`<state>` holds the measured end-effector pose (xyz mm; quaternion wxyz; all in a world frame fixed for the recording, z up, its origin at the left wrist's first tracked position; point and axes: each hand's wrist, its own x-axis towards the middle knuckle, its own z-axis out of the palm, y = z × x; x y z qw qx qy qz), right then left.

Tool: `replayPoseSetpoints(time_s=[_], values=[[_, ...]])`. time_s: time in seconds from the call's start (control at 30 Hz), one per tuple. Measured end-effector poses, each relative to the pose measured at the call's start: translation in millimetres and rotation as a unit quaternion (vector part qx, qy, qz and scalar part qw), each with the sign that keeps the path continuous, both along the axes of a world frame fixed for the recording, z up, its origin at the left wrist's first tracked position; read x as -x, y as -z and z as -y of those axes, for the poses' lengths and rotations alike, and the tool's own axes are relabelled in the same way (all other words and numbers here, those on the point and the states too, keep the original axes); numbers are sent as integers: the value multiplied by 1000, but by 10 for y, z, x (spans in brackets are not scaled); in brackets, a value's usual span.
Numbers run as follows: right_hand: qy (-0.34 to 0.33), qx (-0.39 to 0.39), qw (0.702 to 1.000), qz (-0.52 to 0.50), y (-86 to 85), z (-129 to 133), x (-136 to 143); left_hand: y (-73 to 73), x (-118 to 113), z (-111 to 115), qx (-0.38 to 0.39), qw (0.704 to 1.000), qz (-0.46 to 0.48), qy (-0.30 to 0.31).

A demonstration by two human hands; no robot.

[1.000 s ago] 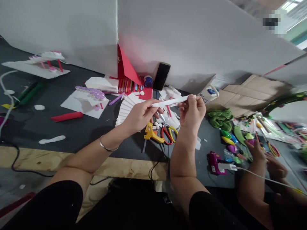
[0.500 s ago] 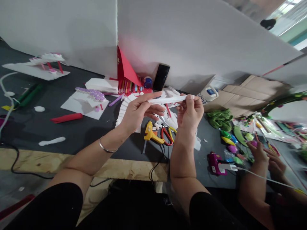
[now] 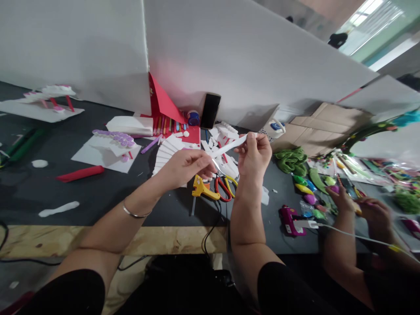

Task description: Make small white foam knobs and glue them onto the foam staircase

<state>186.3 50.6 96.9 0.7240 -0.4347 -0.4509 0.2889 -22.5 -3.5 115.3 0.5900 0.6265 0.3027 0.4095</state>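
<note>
Head view: at mid-frame, the white strip (image 3: 229, 146) was slanted more steeply than before — pinched at its upper end by the right hand (image 3: 253, 156), while the left hand (image 3: 188, 166) was more curled at its lower end — grip unclear, so only one hold was certain.

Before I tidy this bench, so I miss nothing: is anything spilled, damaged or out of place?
I can see no spill or damage. The loose white pieces look untidy, scattered in a jumble behind the yellow glue gun.
</note>
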Motion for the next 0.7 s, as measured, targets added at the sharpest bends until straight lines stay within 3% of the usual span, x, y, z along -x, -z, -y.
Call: replayPoseSetpoints(time_s=[0.13, 0.17, 0.27, 0.33, 0.4, 0.57, 0.7], values=[[-32, -1, 999, 16, -63, 51, -34, -83, 224, -60, 35, 990, -104, 87], [-40, 5, 999, 22, -78, 72, -26, -97, 263, -79, 30, 992, -104, 63], [-69, 23, 996, 43, -110, 146, 44, -83, 257, -136, -1, 995, 20, -103], [-97, 28, 993, 63, -118, 201, 120, -22, 149, -159, -8, 986, 83, -148], [-125, 28, 988, 90, -117, 260, 199, 62, 2, -156, 20, 984, 108, -141], [-169, 31, 968, 185, -92, 382, 296, 206, -228, -75, 125, 985, 116, -13], [-150, 27, 958, 244, -85, 415, 276, 195, -233, -28, 107, 991, 79, -12]])
